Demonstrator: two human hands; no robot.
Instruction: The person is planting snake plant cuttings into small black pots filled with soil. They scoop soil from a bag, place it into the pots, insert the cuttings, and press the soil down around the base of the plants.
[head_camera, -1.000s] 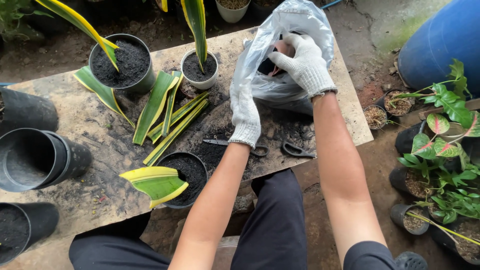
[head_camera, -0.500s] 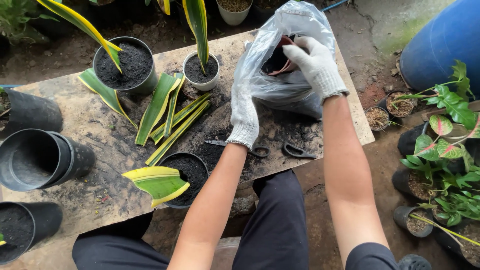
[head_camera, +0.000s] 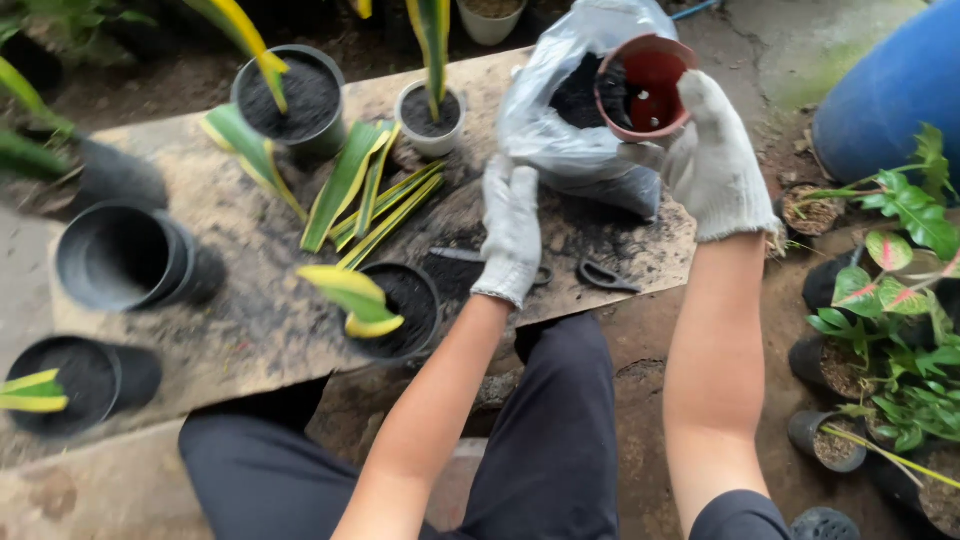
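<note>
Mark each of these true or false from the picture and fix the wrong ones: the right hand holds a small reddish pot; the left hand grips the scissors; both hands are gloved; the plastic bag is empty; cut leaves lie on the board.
1. The right hand holds a small reddish pot. True.
2. The left hand grips the scissors. False: it rests by the plastic bag, and the scissors lie on the board.
3. Both hands wear light gloves. True.
4. The plastic bag is empty. False: dark soil shows inside it.
5. Cut green and yellow leaves lie on the board. True.
</note>
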